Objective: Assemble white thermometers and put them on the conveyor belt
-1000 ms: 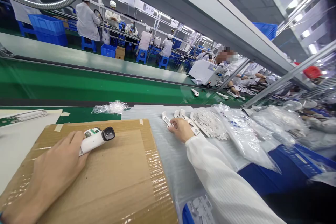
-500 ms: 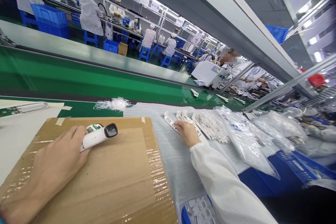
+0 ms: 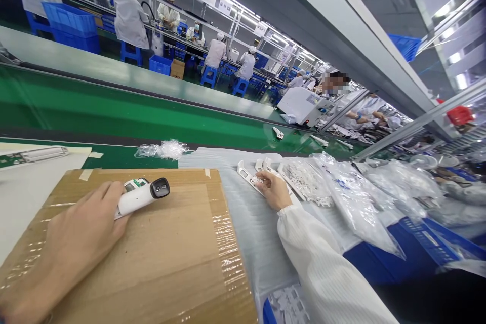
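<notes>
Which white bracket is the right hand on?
The leftmost white plastic bracket, its end under the right hand; the other brackets lie further right, past the fingers.

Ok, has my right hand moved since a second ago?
Yes, your right hand has shifted slightly rightward, farther from the edge of the cardboard sheet and along the white plastic brackets.

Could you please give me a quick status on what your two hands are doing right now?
Left hand gripping white device with black lens end, on taped cardboard. Right hand touching white plastic bracket. Clear bag of white parts beside it.
</notes>
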Demonstrator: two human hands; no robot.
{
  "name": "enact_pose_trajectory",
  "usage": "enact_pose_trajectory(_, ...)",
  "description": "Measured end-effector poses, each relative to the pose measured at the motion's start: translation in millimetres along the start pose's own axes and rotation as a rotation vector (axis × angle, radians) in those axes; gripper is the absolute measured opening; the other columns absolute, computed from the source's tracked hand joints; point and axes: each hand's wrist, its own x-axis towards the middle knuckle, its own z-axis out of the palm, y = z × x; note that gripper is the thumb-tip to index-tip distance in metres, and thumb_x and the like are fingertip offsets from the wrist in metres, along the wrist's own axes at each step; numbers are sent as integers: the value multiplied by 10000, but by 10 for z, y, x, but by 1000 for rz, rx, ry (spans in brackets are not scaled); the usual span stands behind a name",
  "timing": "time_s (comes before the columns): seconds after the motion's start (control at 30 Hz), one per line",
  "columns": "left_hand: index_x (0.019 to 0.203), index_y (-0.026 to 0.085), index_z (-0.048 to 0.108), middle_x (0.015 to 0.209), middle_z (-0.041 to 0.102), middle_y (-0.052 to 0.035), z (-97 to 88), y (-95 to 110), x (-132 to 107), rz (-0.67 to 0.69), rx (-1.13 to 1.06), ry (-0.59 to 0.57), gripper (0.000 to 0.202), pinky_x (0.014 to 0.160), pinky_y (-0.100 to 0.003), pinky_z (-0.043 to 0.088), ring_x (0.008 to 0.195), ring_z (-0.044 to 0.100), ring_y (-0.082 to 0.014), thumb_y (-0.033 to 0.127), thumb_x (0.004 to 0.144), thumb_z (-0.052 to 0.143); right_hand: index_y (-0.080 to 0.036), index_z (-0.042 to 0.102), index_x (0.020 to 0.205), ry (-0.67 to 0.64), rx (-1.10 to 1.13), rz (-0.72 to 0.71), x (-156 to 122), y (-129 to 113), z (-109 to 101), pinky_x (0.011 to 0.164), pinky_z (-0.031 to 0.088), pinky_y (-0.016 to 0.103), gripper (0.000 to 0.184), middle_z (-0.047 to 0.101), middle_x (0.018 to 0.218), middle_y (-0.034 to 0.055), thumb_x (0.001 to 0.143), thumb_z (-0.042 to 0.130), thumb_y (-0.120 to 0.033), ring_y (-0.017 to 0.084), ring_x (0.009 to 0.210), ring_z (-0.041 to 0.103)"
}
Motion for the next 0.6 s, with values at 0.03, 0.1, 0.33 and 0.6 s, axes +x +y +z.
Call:
enact_pose_trajectory(0.03,922,233,402,965,587,-41,-6,4,3,-4,35,-10,170,573,-364,340,806,589,-285,322,958,262,-155,676,1015,-14,22,-4,15,22,-13,690,483,336,355,658,845,60,716,632,-340,182,666,576)
enact_pose_trajectory(0.1,949,235,408,988,591,-28,-25,21,9,-13,71,-26,155,578,-354,344,811,596,-265,327,972,285,-170,663,1002,-44,60,-23,40,47,-39,684,484,316,353,641,861,46,703,636,-358,166,669,569)
enact_pose_trajectory(0.33,970,238,418,1016,600,-19,-49,52,18,-41,92,-44,139,585,-353,352,809,599,-257,319,980,306,-181,602,1047,-92,134,-57,50,37,-53,648,481,291,382,607,812,23,765,578,-437,150,659,562)
enact_pose_trajectory(0.6,916,235,417,972,594,-23,-4,19,19,-31,33,-14,154,565,-355,346,814,594,-270,319,969,300,-196,708,993,-89,-1,-112,79,20,-19,740,474,351,285,684,922,67,762,632,-344,195,742,584)
